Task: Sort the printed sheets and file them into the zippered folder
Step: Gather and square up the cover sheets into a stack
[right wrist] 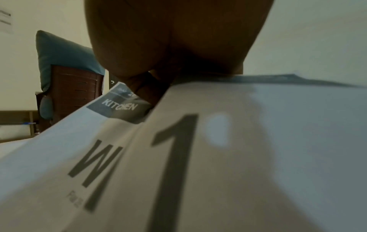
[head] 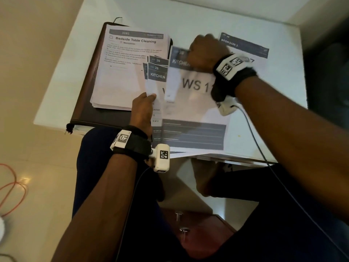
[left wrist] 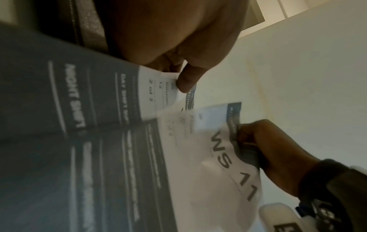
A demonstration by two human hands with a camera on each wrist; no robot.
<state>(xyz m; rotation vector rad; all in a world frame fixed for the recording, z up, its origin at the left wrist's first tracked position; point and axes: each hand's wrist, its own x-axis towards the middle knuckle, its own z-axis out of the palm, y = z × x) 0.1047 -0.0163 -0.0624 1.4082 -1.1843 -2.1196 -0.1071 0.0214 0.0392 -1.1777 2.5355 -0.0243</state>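
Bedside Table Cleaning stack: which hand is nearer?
Left. The left hand pinches Kitchen sheets right at the stack's near corner; the right hand grips a WS 11 sheet further right.

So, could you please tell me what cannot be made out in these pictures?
- WS sheet, head view: the number's end is hidden by the right hand's wrist.
- Zippered folder, head view: its inside is covered by the Bedside Table Cleaning stack.
- Left hand's sheets: fine print is blurred.
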